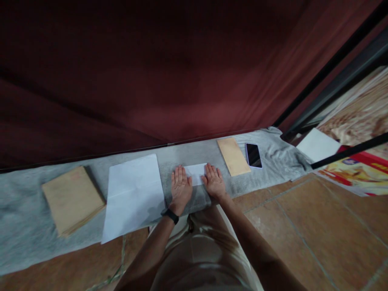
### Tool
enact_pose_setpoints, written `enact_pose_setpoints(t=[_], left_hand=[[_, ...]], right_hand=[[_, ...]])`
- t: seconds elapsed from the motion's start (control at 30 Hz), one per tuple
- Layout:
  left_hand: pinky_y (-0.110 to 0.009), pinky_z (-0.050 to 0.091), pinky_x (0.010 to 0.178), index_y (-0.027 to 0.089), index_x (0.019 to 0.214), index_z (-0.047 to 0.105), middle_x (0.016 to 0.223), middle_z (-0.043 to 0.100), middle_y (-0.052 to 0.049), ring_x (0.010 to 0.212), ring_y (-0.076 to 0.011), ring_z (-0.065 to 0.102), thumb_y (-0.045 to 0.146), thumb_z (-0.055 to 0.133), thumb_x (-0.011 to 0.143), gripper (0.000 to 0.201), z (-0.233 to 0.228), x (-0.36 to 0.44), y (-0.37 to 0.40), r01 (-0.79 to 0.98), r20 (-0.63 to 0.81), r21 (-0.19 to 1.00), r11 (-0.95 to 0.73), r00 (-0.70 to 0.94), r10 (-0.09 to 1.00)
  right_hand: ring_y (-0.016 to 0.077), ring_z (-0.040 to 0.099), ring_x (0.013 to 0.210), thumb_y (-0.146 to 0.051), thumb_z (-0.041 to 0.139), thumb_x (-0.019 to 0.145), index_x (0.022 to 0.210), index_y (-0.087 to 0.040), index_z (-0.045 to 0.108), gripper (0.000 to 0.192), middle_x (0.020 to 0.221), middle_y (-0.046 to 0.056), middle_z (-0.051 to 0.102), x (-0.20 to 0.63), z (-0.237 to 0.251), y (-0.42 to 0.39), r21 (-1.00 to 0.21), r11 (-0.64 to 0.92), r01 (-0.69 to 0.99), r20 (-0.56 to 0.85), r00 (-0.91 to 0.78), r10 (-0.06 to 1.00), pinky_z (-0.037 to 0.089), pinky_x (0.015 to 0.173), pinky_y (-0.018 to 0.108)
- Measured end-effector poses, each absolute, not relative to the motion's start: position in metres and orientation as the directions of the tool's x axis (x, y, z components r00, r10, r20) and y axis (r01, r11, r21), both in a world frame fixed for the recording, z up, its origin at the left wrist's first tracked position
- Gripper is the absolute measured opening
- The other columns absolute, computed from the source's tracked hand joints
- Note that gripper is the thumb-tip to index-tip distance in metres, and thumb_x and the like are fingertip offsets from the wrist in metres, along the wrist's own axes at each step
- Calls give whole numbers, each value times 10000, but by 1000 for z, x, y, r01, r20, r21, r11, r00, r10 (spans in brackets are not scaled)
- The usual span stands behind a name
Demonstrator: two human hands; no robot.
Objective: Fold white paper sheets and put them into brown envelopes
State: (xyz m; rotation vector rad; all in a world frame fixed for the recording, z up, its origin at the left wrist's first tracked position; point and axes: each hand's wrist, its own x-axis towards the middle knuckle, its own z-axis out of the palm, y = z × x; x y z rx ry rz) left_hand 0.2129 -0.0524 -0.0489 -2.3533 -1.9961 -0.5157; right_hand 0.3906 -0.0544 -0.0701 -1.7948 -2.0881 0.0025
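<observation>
Pressing folded paper (196, 173), both hands flat

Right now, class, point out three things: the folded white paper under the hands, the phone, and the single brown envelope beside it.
folded white paper (196, 173), head view, on the bare strip between the hands.
phone (254, 155), head view, middle of its dark screen.
brown envelope (233, 156), head view, centre of its face.

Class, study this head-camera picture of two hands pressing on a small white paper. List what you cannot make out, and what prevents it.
- Small white paper, head view: its ends lie under the left hand and right hand; folded or flat, unclear.
- Phone: screen dark, nothing readable.
- White sheets: any writing too faint to tell.
- Brown envelope stack: count too small to judge.
- Printed poster: crossed by a black bar and cut by the right edge.
</observation>
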Motion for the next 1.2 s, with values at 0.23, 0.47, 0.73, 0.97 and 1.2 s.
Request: enact_pose_setpoints(t=[0.23,0.47,0.73,0.97,1.2], left_hand=[[-490,229,1280,39,1564,363,1657,322,-171,1567,-269,240,271,300,1041,575,-49,235,-47,922,169,197,-332,302,938],[-506,235,1271,41,1576,340,1664,289,-195,1569,-292,228,290,342,1028,602,-54,217,-50,947,154,175,-269,243,958],[-513,212,1275,46,1593,309,1676,270,-192,1577,-309,196,247,351,1002,626,-51,217,-49,948,100,183,-261,246,964],[-516,210,1273,53,1598,297,1665,304,-184,1576,-293,206,179,343,980,632,-52,216,-50,944,111,187,-272,255,961],[-499,226,1272,50,1585,329,1662,314,-170,1573,-282,220,267,312,1021,604,-54,212,-51,955,155,191,-228,200,967]], right_hand=[[297,398,1485,-395,393,1069,1577,-115,381,580,1608,161,423,390,-69,-54,-258,171,951,275,-97,956,242,1231,503],[300,393,1492,-377,390,1066,1576,-108,385,577,1606,162,423,391,-65,-55,-287,158,945,252,-85,964,246,1237,518],[250,358,1518,-367,330,1082,1554,-126,437,541,1626,109,403,360,-49,-44,-332,275,902,217,-210,953,232,1266,451],[244,361,1517,-353,343,1087,1540,-154,462,509,1616,102,419,353,-59,-41,-292,308,905,200,-257,945,235,1260,468],[261,331,1531,-370,365,1081,1569,-134,404,544,1621,124,408,372,-67,-40,-279,264,923,221,-206,953,231,1255,479]])
